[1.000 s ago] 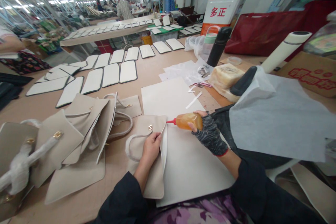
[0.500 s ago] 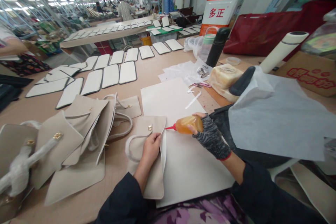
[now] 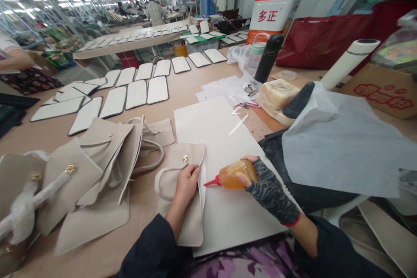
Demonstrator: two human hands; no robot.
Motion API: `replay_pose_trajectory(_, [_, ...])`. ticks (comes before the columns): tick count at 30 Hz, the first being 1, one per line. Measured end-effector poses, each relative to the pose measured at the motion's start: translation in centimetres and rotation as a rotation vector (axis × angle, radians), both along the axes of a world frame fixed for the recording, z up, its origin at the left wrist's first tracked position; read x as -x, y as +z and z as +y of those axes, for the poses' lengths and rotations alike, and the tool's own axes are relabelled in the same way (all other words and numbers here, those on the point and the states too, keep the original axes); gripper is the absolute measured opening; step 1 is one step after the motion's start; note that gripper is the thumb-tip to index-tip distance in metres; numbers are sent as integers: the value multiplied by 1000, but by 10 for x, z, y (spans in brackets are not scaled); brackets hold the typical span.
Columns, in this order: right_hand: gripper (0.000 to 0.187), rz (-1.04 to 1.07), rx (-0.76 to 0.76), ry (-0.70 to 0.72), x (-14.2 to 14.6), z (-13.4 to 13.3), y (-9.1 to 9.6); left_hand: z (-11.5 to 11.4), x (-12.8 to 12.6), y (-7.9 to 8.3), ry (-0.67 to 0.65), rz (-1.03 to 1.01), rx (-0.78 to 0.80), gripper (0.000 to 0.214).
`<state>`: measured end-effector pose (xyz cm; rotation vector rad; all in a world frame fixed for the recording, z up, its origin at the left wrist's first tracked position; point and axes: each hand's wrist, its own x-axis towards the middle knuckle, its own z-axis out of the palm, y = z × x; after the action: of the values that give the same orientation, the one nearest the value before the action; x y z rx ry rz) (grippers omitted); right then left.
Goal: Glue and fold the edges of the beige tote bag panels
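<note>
A beige bag panel (image 3: 192, 221) with a handle and a gold clasp lies in front of me. My left hand (image 3: 188, 184) rests on it, fingers pinching its right edge, where the layers part a little. In a dark grey fingerless glove, my right hand (image 3: 257, 178) grips a squeeze bottle (image 3: 237, 174) of amber liquid, tilted on its side. The bottle's red nozzle tip points left, at or very near the panel's open edge; whether it touches, I cannot tell. Beneath the panel's right side spreads a large pale sheet (image 3: 237, 217).
Several similar beige bag pieces (image 3: 107, 160) are heaped at the left. White dark-edged panels (image 3: 158, 90) lie in rows beyond. At the right stand a black thermos (image 3: 269, 58), a white thermos (image 3: 348, 65) and a large can (image 3: 276, 13). Another person's arm (image 3: 13, 61) shows far left.
My right hand has moved the bottle toward me, so the nozzle now sits lower along the panel's right edge. My left hand keeps its hold in nearly the same place.
</note>
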<state>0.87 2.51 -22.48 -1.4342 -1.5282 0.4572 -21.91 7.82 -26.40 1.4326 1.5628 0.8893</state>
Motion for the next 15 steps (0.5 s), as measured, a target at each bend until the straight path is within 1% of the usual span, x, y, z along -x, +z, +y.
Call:
replay_pose_trajectory(5, [37,29,84,16,-3,-10,-2,-2,-2,3,46,-9,4,24])
replay_pose_trajectory(11, [39,85,174,13,-7,-15,0,-3,-3,5,24,-2,6,25])
replay_pose_trajectory(13, [38,174,226,24,-12,-14,3,-3,-3,6,21,-11,7,25])
replay_pose_trajectory(15, [35,375,304,69,-18,-13,6,-3,-3,8,23,-34,5,25])
